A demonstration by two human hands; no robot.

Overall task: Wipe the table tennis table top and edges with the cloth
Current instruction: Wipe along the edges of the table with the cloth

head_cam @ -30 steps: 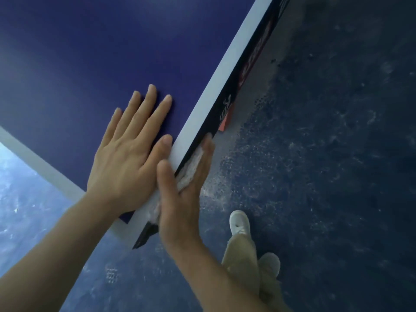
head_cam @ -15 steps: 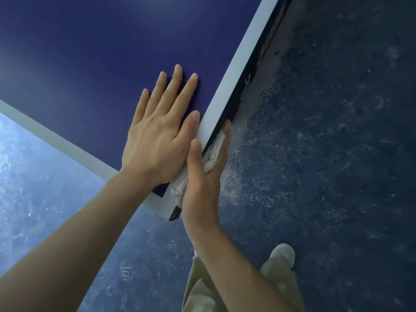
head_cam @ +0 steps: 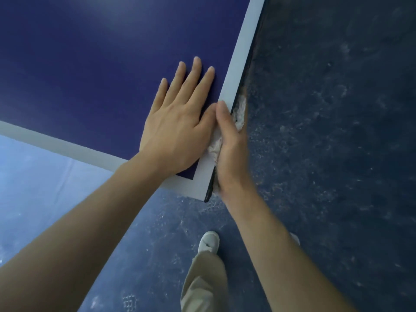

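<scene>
Both hands are working at the table corner: our right hand (head_cam: 229,152) is clamping the white cloth (head_cam: 239,113) against the side edge of the table tennis table (head_cam: 90,75), thumb lying on the white border line, fingers wrapping down the outer face. Just beside it, our left hand (head_cam: 177,131) is pressing flat, fingers spread, on the blue top. Below the grip, a white shoe (head_cam: 209,242) is standing on the dark speckled floor (head_cam: 337,154).

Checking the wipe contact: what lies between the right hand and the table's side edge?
In the head view, the white cloth sits bunched between the right hand and the table edge.
</scene>
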